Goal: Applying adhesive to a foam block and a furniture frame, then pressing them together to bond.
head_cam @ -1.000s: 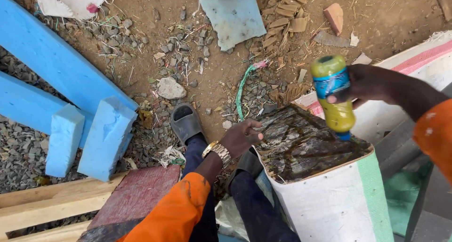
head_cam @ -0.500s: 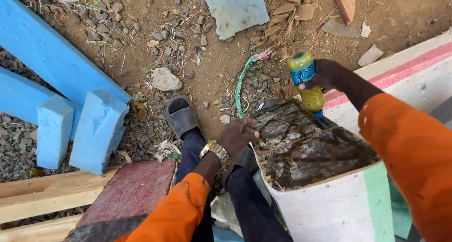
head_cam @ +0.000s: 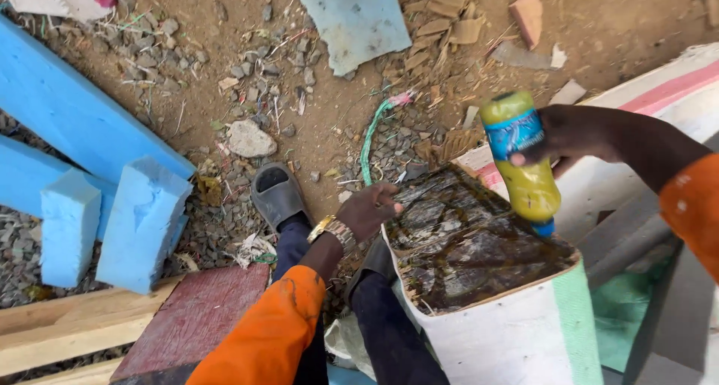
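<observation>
Right hand (head_cam: 577, 134) is wrapped tight around a yellow plastic bottle (head_cam: 520, 160) with a blue label, fingers curled over its upper half. The bottle is tipped upside down, its blue cap end pointing down, just over the far right edge of a dark, wet-looking glossy surface (head_cam: 464, 243). That dark surface is the top face of a white block (head_cam: 509, 332) with a green stripe down its right side.

Left hand (head_cam: 368, 209) sits at the near left corner of that same dark top, fingers bent and loosely curled with the tips against the edge; nothing is gripped in it. A gold wristwatch (head_cam: 335, 231) shows on the wrist, an orange sleeve (head_cam: 269, 332) behind it.

Below the left hand, dark blue trouser legs (head_cam: 382, 332) and a grey sandal (head_cam: 278, 196) planted on gravelly dirt. Just beyond the hand, a green cord (head_cam: 372, 134) snakes across the ground. A pale stone (head_cam: 251, 139) lies near the sandal.

Out left, blue-painted boards and blocks (head_cam: 112, 198) lean together, with a reddish plank (head_cam: 198, 317) and bare timber (head_cam: 67, 329) at the bottom. Up top, a pale blue sheet scrap (head_cam: 352, 18) and a brick fragment (head_cam: 528, 14). Far right, a white panel with a pink stripe (head_cam: 666, 93).
</observation>
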